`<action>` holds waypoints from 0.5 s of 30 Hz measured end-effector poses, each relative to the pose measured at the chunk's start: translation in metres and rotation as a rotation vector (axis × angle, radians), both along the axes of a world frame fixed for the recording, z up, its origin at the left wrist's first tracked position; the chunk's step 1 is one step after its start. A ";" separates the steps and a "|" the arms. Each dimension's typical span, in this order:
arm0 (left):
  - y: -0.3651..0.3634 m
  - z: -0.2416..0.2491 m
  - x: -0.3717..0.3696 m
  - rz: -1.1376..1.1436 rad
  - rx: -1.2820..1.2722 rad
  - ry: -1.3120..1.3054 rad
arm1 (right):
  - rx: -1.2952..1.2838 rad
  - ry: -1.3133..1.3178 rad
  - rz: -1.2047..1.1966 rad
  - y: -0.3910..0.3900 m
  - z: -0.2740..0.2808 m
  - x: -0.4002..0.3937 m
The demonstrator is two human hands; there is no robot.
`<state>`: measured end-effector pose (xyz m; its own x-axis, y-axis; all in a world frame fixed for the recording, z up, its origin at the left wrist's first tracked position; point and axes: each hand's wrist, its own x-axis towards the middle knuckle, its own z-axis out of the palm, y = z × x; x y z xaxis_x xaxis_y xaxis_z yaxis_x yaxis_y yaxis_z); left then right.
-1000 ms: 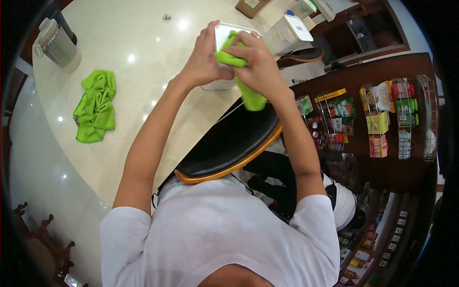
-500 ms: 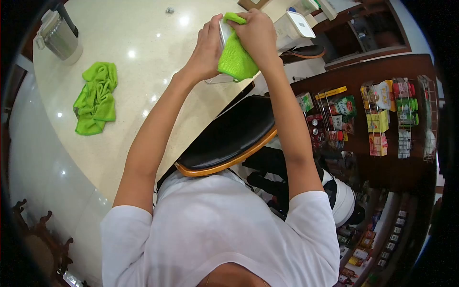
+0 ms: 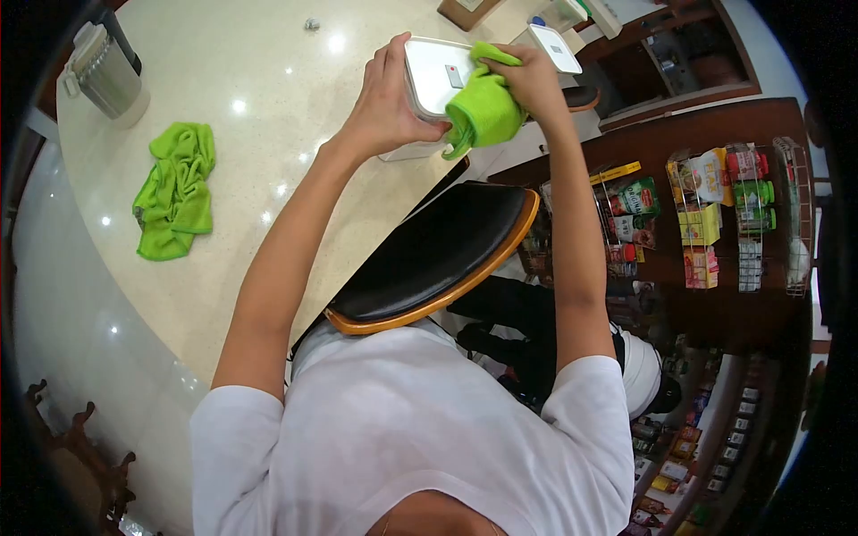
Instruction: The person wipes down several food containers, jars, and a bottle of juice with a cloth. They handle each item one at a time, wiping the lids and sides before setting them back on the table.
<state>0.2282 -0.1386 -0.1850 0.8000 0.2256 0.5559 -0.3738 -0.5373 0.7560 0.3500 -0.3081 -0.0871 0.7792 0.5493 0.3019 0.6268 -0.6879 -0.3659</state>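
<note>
My left hand (image 3: 382, 112) grips the left side and near corner of a clear food container (image 3: 413, 150) with a white lid (image 3: 433, 64). Its thumb lies along the near edge and its fingers along the far left side. A small grey and red mark shows on the lid. In my right hand (image 3: 536, 85) is a bunched green cloth (image 3: 489, 112), pinched near its top and hanging over the right side of the lid. The container's right side is hidden behind the cloth.
A second green cloth (image 3: 177, 192) lies crumpled on the pale table (image 3: 259, 179), near a metal and clear pitcher (image 3: 112, 80). Another lidded container (image 3: 556, 49) stands beyond my right hand. A black chair (image 3: 438, 255) is against the table edge; racks of packets (image 3: 702, 210) hang at right.
My right hand has moved right with the cloth, uncovering most of the white lid. The cloth is more bunched now. My left hand still holds the container, its thumb now showing along the near edge.
</note>
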 end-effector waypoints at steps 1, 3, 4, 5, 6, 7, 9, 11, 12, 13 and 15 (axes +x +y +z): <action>0.000 -0.002 0.001 -0.004 -0.002 0.014 | 0.172 0.292 0.072 -0.009 -0.001 0.005; 0.002 -0.002 0.002 -0.001 -0.001 0.025 | 0.274 0.372 0.093 -0.021 -0.001 -0.005; 0.002 -0.002 0.001 -0.004 -0.013 0.006 | 0.370 0.455 0.109 -0.025 -0.001 -0.011; 0.001 -0.003 0.001 -0.013 -0.023 -0.010 | 0.349 0.500 0.038 -0.023 -0.003 -0.015; 0.001 -0.003 0.001 -0.018 -0.019 -0.005 | 0.354 0.504 0.033 -0.018 -0.008 -0.017; 0.002 -0.003 0.001 -0.025 -0.001 0.005 | 0.275 0.451 -0.010 -0.010 -0.014 -0.021; 0.002 -0.003 0.002 -0.034 0.019 0.019 | 0.232 0.504 -0.022 0.003 -0.015 -0.028; 0.003 -0.005 0.003 -0.024 0.013 0.012 | 0.257 0.541 -0.018 0.007 -0.011 -0.033; 0.003 -0.006 0.002 -0.022 0.012 0.014 | 0.280 0.572 -0.013 0.009 -0.011 -0.035; 0.004 -0.008 0.002 -0.050 -0.007 0.026 | 0.278 0.573 -0.011 0.008 -0.011 -0.033; 0.004 -0.012 0.002 -0.074 -0.024 0.035 | 0.221 0.396 0.055 0.004 -0.010 -0.026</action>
